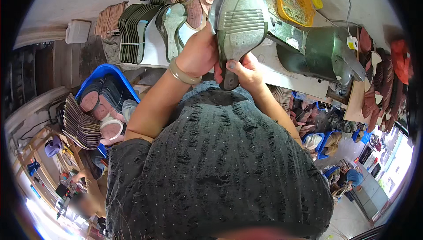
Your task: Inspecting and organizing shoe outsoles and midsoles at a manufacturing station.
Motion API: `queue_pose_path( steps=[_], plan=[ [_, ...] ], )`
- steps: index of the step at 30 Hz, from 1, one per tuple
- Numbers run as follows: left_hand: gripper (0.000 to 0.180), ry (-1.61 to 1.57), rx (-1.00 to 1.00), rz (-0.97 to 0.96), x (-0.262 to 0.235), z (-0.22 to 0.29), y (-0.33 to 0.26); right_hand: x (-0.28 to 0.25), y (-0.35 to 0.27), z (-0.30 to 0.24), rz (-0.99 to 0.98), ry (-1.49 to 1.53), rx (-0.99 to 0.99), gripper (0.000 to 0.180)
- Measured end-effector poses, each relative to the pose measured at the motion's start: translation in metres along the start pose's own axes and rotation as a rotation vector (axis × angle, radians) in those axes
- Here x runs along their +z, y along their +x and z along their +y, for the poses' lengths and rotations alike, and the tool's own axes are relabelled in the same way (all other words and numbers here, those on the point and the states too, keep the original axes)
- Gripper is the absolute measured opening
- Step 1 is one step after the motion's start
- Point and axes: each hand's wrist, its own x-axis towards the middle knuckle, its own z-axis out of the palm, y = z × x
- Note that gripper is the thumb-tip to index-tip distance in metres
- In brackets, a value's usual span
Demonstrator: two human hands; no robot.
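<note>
Raised over the workbench, a shoe sole point(242, 8) is turned with its wide toe end up and its narrow heel end toward me. A grey-green piece with several raised ridges shows on its face, and a dark rim runs round it. My left hand point(200, 50), below a pale bangle, grips the sole's left edge, its fingers partly hidden behind it. My right hand point(249, 72) is closed on the narrow part, thumb pressed on the front. Just left of my left hand, another grey-green sole piece point(173, 24) lies on dark sole shapes on the bench point(152, 39).
Tied stacks of dark soles point(130, 35) and pink soles point(110, 17) line the bench. A yellow basket point(282, 8) of string and a green machine point(324, 50) stand to the right. At left is a blue crate point(105, 69) of soles. Another person point(88, 196) is at lower left.
</note>
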Motion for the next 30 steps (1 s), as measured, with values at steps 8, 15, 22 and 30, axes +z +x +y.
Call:
queue_pose_path(
  steps=[8,15,22,30],
  plan=[
    [0.042,0.589,0.506,0.353,0.025,-0.005,-0.004,-0.008,-0.004,-0.008,0.060,-0.357,0.044,0.015],
    [0.045,0.322,0.394,0.398,0.023,-0.026,0.026,-0.016,-0.006,0.009,0.329,-0.522,-0.009,0.012],
    [0.035,0.327,0.171,0.115,-0.010,-0.025,0.039,-0.072,-0.030,0.012,0.056,-0.270,0.019,0.056],
    [0.030,1.425,0.348,-0.685,-0.040,0.014,0.132,-0.116,-0.032,-0.004,0.069,-0.233,0.374,0.026]
  ],
)
